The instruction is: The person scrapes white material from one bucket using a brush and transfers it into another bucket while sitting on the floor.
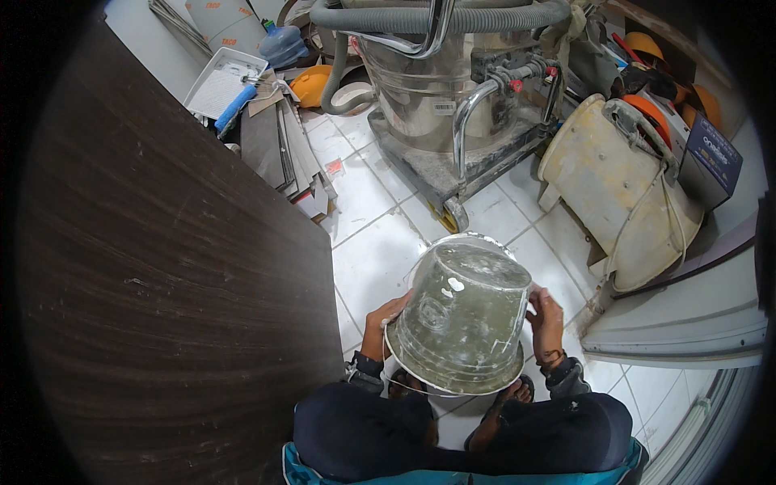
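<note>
A translucent olive-green bucket [465,311], smeared with white residue, is tilted with its base upward in front of my bent knees. A white bucket rim [477,237] shows behind it, partly hidden by it. My left hand [384,319] grips the green bucket's left side, its fingers partly hidden behind it. At the bucket's right side, my right hand [543,315] has its fingers curled against the edge. My sandalled feet show beside the bucket's lower rim.
Dark wooden door [153,291] at left; steel vacuum [428,97] on a wheeled base ahead; pale battered container [606,194] and white frame [671,343] at right. Boards [275,149], paint tray [218,81] and yellow helmet [309,85] lie behind on the tiled floor [364,202].
</note>
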`<state>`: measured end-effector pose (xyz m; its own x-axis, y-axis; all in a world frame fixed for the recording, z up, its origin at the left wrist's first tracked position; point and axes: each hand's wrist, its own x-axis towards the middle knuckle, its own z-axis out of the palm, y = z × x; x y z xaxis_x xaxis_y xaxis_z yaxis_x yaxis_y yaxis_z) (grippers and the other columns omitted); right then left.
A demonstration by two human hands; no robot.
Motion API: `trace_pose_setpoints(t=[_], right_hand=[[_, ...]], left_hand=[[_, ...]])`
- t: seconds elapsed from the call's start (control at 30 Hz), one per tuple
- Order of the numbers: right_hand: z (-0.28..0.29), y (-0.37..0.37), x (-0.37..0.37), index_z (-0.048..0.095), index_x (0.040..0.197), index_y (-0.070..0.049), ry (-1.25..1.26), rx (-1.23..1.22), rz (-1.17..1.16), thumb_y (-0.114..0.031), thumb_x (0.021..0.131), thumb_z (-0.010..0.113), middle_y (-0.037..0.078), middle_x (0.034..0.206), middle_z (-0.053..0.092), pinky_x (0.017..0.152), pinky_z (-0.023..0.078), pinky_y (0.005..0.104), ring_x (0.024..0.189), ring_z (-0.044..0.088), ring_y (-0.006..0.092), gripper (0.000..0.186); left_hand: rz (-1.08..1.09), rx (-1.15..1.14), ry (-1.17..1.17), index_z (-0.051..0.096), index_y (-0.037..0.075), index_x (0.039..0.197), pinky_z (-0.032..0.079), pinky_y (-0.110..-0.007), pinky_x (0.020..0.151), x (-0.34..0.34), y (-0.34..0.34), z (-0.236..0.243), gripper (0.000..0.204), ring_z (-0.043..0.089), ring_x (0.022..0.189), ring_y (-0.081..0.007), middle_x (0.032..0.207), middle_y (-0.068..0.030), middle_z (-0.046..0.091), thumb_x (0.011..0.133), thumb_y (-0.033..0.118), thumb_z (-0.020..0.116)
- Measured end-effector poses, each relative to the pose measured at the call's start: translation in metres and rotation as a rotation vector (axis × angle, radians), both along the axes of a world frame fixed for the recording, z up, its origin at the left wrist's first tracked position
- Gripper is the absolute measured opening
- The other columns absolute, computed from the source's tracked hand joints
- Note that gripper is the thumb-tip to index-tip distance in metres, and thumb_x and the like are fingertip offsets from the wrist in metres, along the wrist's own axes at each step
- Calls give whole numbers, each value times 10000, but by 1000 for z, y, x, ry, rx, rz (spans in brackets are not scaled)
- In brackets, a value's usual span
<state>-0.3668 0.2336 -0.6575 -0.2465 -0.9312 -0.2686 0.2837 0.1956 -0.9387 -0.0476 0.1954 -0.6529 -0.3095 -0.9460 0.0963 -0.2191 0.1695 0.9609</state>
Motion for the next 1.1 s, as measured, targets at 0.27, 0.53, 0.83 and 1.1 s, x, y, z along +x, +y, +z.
trace_pose_setpoints(t=[0.27, 0.53, 0.83, 1.1], right_hand=[[-5, 0, -3, 554, 1269, -37, 32, -14, 29, -427, 995, 462, 64, 1196, 581, 887, 489, 334, 1082, 565, 176, 485], [5, 4, 2, 579, 1236, -29, 163, -111, 9, -374, 1014, 442, 69, 1239, 576, 926, 473, 357, 1127, 547, 175, 432], [3, -3, 2, 567, 1223, -28, -49, -97, -189, -406, 994, 489, 65, 1207, 577, 880, 481, 323, 1086, 559, 149, 448], [2, 2, 0, 554, 1209, -46, 47, -54, 38, -425, 1006, 444, 49, 1139, 564, 871, 469, 306, 1079, 531, 145, 444]], left_hand=[[3, -42, -83, 534, 62, 1354, 506, -292, 899, 3, -1, -4, 529, 638, 1022, -190, 1168, -140, 653, 839, -19, 628], [-21, -53, -17, 523, 53, 1361, 489, -295, 919, 4, 0, -10, 509, 620, 1058, -199, 1211, -154, 630, 864, -6, 616], [-34, -43, 13, 521, 47, 1363, 476, -294, 934, 4, -1, -4, 482, 609, 1077, -201, 1230, -160, 617, 887, -1, 587], [-12, 24, 56, 520, 46, 1363, 474, -288, 938, 5, -2, -11, 491, 606, 1086, -195, 1237, -156, 615, 880, -7, 593]])
